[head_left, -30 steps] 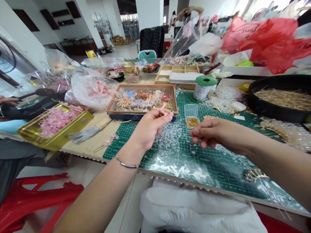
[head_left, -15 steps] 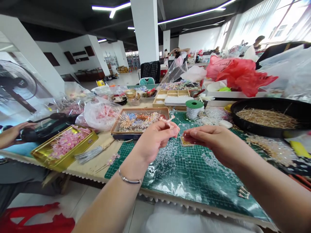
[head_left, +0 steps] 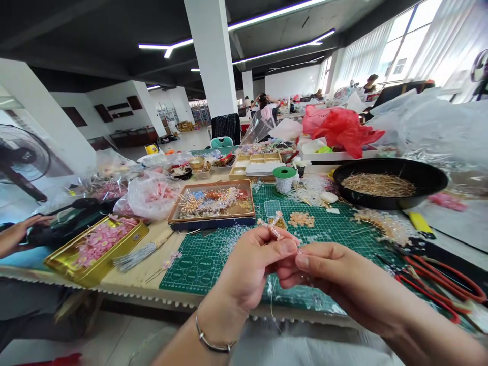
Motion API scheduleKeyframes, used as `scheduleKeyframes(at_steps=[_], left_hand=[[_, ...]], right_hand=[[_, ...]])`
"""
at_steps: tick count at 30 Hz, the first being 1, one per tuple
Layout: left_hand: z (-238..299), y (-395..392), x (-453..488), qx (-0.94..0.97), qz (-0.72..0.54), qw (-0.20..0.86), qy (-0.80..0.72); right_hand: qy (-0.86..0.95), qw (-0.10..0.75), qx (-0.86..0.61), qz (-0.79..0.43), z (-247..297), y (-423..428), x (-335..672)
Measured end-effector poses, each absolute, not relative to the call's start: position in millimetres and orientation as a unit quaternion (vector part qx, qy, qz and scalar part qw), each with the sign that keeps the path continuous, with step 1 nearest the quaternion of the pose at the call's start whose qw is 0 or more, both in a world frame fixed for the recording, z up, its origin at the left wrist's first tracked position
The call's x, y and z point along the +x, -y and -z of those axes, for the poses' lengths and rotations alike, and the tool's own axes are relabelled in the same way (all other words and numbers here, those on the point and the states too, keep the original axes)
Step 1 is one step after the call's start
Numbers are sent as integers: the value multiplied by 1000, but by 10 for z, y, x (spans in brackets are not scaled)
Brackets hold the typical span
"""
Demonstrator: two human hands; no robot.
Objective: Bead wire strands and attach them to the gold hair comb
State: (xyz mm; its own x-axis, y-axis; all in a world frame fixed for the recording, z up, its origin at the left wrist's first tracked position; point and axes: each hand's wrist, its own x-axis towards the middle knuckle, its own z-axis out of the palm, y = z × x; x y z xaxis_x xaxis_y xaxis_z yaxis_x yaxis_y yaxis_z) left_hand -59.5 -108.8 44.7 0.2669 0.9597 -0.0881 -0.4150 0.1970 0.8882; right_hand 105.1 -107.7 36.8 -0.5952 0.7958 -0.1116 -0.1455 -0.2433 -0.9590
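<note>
My left hand [head_left: 263, 259] is closed in a pinch on a small beaded spray [head_left: 275, 227] of pale pink and clear beads, whose tips poke up above the fingers. Meeting it at the fingertips, my right hand [head_left: 324, 264] pinches too, on part of the same beadwork as far as I can see. A thin thread or wire [head_left: 272, 300] dangles below the hands. Beyond them on the green cutting mat [head_left: 190, 269] lie a heap of peach beads [head_left: 302, 219] and a small clear box of gold beads [head_left: 280, 222].
To the left are a shallow box of beaded pieces [head_left: 173, 216] and a gold tin of pink flowers [head_left: 131, 239]. A green-topped spool [head_left: 284, 180] stands behind the mat. At right sit a black pan of thin sticks [head_left: 430, 188] and red-handled scissors [head_left: 453, 277]. Someone's hand [head_left: 34, 223] shows at far left.
My hands, apart before, now meet at the fingertips, lower and nearer to me. The view has tilted up and swung right, uncovering the peach beads and the scissors.
</note>
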Motion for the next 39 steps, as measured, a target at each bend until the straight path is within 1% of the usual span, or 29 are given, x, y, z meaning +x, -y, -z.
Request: scheduleKeyframes(at_steps=[6, 14, 18, 20, 22, 24, 29, 34, 39], left_hand=[[-436, 1241, -464, 378, -482, 727, -310], [-381, 1348, -346, 391, -460, 744, -285], [-377, 1350, -381, 430, -399, 736, -337], [-367, 1348, -391, 455, -362, 744, -330], [-337, 1352, -383, 466, -351, 751, -308], [-289, 1363, -365, 465, -377, 742, -302], [-146, 1423, -363, 406, -474, 711, -324], [-83, 1512, -416, 351, -506, 723, -313], [-46, 1568, -428, 340, -523, 730, -278]], right_hand=[[483, 326, -270, -766, -369, 1242, 1236], [462, 327, -239, -789, -332, 1364, 1349], [455, 289, -233, -810, -306, 1378, 1436], [450, 263, -236, -820, -282, 1378, 1464], [441, 244, -243, -829, -247, 1379, 1478], [430, 240, -256, -832, -209, 1388, 1488], [411, 261, -299, -821, -155, 1468, 1542], [412, 257, -342, -804, -161, 1577, 1574], [447, 240, -385, -771, -157, 1630, 1553]])
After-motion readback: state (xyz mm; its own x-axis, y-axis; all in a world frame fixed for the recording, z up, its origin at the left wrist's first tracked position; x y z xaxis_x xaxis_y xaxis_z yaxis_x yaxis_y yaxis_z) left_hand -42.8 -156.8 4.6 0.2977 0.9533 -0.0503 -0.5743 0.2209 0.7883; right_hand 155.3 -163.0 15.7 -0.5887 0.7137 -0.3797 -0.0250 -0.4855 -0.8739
